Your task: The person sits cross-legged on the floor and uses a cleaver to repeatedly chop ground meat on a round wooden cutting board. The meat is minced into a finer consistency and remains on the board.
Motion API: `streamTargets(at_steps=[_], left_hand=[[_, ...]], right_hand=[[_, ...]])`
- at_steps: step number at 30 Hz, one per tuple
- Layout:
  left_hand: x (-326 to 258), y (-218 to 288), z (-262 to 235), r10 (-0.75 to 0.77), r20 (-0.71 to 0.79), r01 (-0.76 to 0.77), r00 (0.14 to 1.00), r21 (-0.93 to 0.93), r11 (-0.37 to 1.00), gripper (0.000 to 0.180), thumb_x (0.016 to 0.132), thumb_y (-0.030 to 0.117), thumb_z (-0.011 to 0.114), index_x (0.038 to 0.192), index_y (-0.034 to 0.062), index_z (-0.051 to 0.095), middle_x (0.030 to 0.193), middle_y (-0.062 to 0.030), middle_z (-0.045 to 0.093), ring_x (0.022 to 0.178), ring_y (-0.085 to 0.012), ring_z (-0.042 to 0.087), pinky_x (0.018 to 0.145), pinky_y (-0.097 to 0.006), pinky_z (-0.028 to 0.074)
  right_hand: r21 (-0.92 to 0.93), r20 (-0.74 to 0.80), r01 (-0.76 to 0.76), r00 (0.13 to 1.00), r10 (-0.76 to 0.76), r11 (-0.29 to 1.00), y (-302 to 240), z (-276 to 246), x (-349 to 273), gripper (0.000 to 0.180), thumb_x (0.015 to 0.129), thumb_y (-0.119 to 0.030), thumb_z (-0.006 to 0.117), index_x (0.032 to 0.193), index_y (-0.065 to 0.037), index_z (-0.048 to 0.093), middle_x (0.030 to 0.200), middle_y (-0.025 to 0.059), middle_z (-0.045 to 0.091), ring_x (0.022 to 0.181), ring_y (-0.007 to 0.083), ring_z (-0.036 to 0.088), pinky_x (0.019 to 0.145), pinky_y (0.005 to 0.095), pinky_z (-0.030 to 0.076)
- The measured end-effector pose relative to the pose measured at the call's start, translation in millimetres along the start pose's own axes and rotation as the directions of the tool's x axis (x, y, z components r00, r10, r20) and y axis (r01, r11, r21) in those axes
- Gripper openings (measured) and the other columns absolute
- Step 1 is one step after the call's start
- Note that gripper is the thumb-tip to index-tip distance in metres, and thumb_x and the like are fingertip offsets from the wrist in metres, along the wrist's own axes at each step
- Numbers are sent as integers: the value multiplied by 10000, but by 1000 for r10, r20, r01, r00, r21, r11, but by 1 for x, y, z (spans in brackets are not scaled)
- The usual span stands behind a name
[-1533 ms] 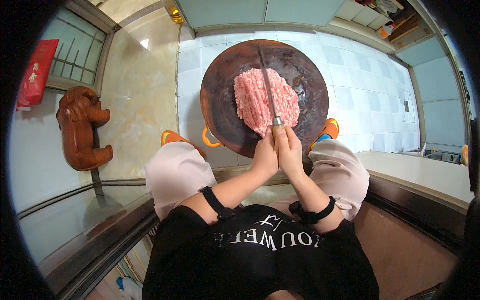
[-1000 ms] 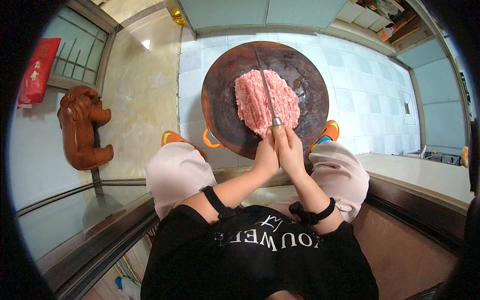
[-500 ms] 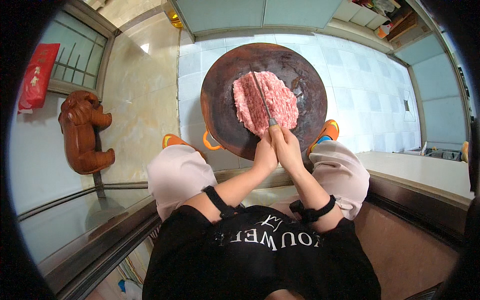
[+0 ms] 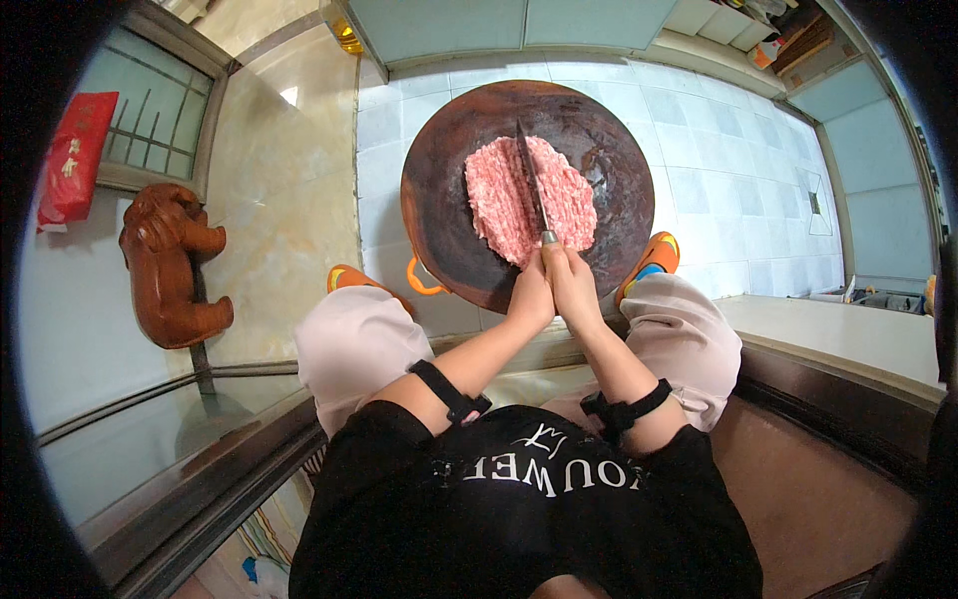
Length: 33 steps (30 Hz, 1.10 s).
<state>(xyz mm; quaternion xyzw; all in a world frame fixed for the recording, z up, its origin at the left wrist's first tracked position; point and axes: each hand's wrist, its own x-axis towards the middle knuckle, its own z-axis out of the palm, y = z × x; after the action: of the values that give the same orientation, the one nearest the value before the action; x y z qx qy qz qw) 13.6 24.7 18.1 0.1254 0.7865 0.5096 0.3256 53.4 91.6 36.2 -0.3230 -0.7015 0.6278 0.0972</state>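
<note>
A flattened mound of pink minced meat (image 4: 497,200) lies on a dark round wooden chopping board (image 4: 434,170) in front of me. My right hand (image 4: 572,285) grips the handle of a long knife (image 4: 531,180). Pressed against it is my left hand (image 4: 531,292), closed around the same handle; the fingers of both mostly hide it. The blade points away from me across the middle of the meat, and its tip reaches past the meat's far edge. Whether the edge touches the meat I cannot tell.
An orange ring handle (image 4: 424,278) sticks out by the board's near left edge. My orange shoes flank the board. A carved wooden animal (image 4: 170,275) stands at the left, below a red packet (image 4: 78,160). Cabinets (image 4: 439,25) line the far side; a pale counter (image 4: 828,334) is at the right.
The knife's tip has shifted slightly right and away from me, and more of the blade's side shows. Both hands stay on the handle.
</note>
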Motion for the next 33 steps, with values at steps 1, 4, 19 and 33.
streamTargets(at_steps=[1, 4, 19, 33], left_hand=[[1, 1, -1, 19, -40, -20, 999, -44, 999, 345, 908, 321, 389, 1082, 29, 449, 975, -227, 569, 930, -369, 557, 763, -404, 429], [-2, 3, -3, 51, 10, -51, 999, -43, 998, 361, 914, 335, 373, 1071, 24, 464, 976, -217, 572, 923, -342, 562, 771, -392, 427], [4, -13, -1, 190, -80, -193, 979, -26, 981, 399, 910, 394, 334, 1023, 25, 434, 836, -260, 589, 815, -429, 566, 665, -470, 435], [-3, -2, 1, 84, 29, -84, 996, -1, 996, 387, 920, 361, 344, 1038, 6, 446, 937, -243, 564, 910, -387, 549, 755, -428, 419]], right_hand=[[-18, -33, -44, 999, 43, 999, -1, 1, 1, 340, 897, -301, 447, 818, 20, 527, 672, 54, 491, 631, 124, 438, 592, 263, 380], [25, -96, 9, 995, -7, 1000, -1, 2, 0, 378, 877, -316, 478, 785, 48, 526, 649, 166, 536, 593, 202, 490, 585, 316, 411], [-3, -39, 35, 999, -35, 999, 6, 3, 3, 339, 871, -289, 476, 878, 44, 540, 676, 180, 549, 625, 203, 528, 605, 335, 426], [-8, -97, -3, 995, 2, 1000, 4, -2, -5, 346, 885, -306, 460, 830, 31, 512, 651, 131, 523, 611, 152, 481, 572, 304, 400]])
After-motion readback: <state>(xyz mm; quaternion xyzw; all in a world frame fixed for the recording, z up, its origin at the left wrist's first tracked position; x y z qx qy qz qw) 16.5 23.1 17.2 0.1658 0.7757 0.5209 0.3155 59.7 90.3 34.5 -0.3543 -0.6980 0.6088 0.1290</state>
